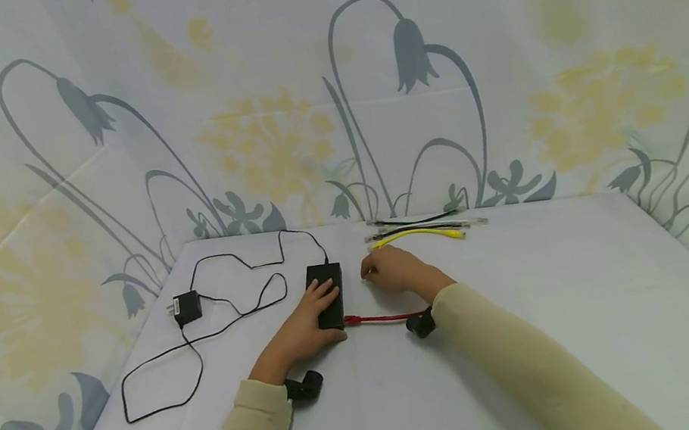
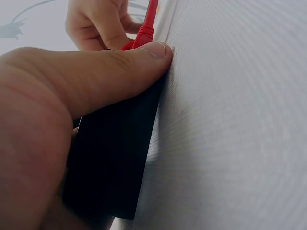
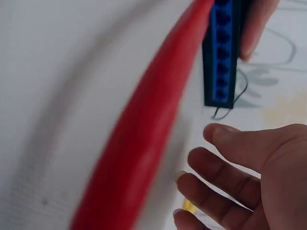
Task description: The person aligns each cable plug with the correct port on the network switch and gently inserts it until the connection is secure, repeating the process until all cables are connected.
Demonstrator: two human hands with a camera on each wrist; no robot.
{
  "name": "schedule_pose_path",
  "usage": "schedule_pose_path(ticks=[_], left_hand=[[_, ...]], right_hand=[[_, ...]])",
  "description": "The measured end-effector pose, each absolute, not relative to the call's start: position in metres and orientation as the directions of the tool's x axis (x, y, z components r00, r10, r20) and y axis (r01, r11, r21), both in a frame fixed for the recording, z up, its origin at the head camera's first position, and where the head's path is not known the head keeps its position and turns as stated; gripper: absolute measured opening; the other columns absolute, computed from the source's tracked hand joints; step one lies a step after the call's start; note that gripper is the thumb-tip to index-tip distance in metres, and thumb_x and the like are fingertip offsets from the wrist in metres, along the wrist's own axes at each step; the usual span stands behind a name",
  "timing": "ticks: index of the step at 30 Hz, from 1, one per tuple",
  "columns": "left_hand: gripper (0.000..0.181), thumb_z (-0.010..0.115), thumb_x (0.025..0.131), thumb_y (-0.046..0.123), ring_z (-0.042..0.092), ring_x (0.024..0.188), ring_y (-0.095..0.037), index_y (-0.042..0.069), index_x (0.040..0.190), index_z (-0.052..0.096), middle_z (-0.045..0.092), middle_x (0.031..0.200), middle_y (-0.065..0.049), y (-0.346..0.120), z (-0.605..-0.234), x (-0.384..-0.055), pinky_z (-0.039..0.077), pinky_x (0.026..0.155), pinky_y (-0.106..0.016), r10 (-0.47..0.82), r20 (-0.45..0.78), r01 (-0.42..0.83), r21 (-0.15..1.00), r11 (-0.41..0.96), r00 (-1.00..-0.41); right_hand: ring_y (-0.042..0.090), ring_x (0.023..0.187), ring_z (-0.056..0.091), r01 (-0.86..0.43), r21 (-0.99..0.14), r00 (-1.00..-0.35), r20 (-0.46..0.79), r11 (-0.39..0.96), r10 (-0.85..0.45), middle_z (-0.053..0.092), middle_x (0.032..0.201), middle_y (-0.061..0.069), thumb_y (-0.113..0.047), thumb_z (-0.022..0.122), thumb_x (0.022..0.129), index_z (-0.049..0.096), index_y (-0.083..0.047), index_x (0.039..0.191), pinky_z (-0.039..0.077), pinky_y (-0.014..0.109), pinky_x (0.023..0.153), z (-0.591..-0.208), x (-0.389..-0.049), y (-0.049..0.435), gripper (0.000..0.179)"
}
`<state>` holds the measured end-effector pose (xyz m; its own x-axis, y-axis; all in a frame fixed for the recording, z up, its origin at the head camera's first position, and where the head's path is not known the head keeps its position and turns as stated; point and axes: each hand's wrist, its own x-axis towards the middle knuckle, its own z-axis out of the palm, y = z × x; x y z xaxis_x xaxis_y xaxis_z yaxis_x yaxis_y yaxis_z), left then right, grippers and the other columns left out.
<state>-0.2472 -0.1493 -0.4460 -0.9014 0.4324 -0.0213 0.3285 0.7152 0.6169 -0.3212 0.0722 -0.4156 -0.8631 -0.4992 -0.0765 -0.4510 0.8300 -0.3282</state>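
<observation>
A black network switch (image 1: 325, 274) lies on the table, and a row of blue-edged ports (image 3: 221, 72) shows along its side in the right wrist view. My left hand (image 1: 305, 326) holds it, fingers spread over the top and thumb at the near end. Beside that thumb, a red network cable (image 1: 380, 318) is plugged into the switch; it runs right until my right wrist hides it. To the right of the switch, my right hand (image 1: 395, 269) hovers with loosely bent fingers and nothing in them. In the right wrist view the red cable passes close to the camera.
A black power adapter (image 1: 187, 307) lies at the left, its thin black cord (image 1: 164, 410) looped on the table and running to the switch's far end. Behind my right hand lie a yellow cable (image 1: 420, 232), black cables (image 1: 415, 221) and a pale one. Patterned cloth (image 1: 290, 63) hangs behind.
</observation>
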Motion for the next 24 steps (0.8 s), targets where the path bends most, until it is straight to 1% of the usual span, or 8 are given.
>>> schedule_pose_path(ticks=[8, 12, 17, 20, 24], left_hand=[[0.081, 0.076, 0.084, 0.030, 0.001, 0.153, -0.024, 0.014, 0.152, 0.034, 0.018, 0.163, 0.002, -0.149, -0.447, -0.247, 0.020, 0.119, -0.052, 0.421, -0.039, 0.312, 0.611, 0.728, -0.906], [0.082, 0.076, 0.084, 0.031, 0.000, 0.153, -0.023, 0.015, 0.152, 0.034, 0.018, 0.163, 0.002, -0.149, -0.445, -0.247, 0.020, 0.119, -0.051, 0.423, -0.039, 0.314, 0.609, 0.728, -0.905], [0.081, 0.076, 0.084, 0.030, 0.001, 0.153, -0.024, 0.014, 0.152, 0.034, 0.018, 0.163, 0.001, -0.149, -0.443, -0.246, 0.020, 0.119, -0.051, 0.432, -0.034, 0.324, 0.608, 0.725, -0.901], [0.081, 0.076, 0.084, 0.030, 0.001, 0.153, -0.024, 0.013, 0.152, 0.034, 0.018, 0.163, 0.001, -0.149, -0.443, -0.246, 0.019, 0.119, -0.052, 0.434, -0.034, 0.326, 0.609, 0.723, -0.900], [0.082, 0.076, 0.084, 0.030, 0.001, 0.153, -0.025, 0.013, 0.152, 0.033, 0.018, 0.163, 0.001, -0.150, -0.444, -0.246, 0.020, 0.119, -0.052, 0.433, -0.032, 0.326, 0.608, 0.724, -0.901]], right_hand=[[0.023, 0.100, 0.063, -0.359, -0.347, -0.919, -0.031, 0.867, -0.393, 0.068, 0.109, 0.008, -0.016, 0.056, 0.097, 0.066, -0.013, 0.121, 0.051, 0.041, 0.090, -0.424, -0.333, 0.080, 0.026], [0.026, 0.108, 0.061, -0.324, -0.352, -0.934, -0.027, 0.878, -0.356, 0.066, 0.116, 0.011, -0.014, 0.056, 0.097, 0.064, -0.012, 0.125, 0.050, 0.044, 0.094, -0.423, -0.338, 0.083, 0.029], [0.029, 0.118, 0.057, -0.316, -0.343, -0.939, -0.023, 0.884, -0.344, 0.060, 0.125, 0.013, -0.013, 0.055, 0.096, 0.064, -0.011, 0.125, 0.047, 0.045, 0.099, -0.421, -0.345, 0.086, 0.030], [0.030, 0.124, 0.053, -0.312, -0.333, -0.940, -0.028, 0.890, -0.340, 0.057, 0.131, 0.013, -0.013, 0.055, 0.096, 0.064, -0.011, 0.126, 0.045, 0.045, 0.104, -0.420, -0.348, 0.089, 0.031], [0.033, 0.128, 0.050, -0.333, -0.323, -0.932, -0.031, 0.886, -0.362, 0.057, 0.134, 0.015, -0.009, 0.055, 0.094, 0.063, -0.008, 0.127, 0.041, 0.047, 0.107, -0.417, -0.352, 0.092, 0.033]])
